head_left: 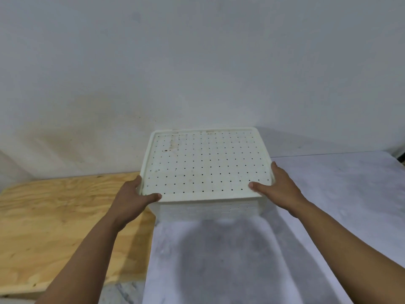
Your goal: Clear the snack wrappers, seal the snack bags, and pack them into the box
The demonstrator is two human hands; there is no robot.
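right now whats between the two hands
In the head view, only the white perforated lid of the box lies between them. The left hand grips its near left corner, the right hand its near right corner. Nothing rests on it.

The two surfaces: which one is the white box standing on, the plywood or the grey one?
The grey surface, right of the plywood board; the white box overhangs only the board's edge.

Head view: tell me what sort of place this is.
Probably a bare workroom or storage corner, not a furnished kitchen: a plain, stained white wall, a raw plywood board beside a grey marbled tabletop, and a white perforated plastic lidded box gripped by both hands.
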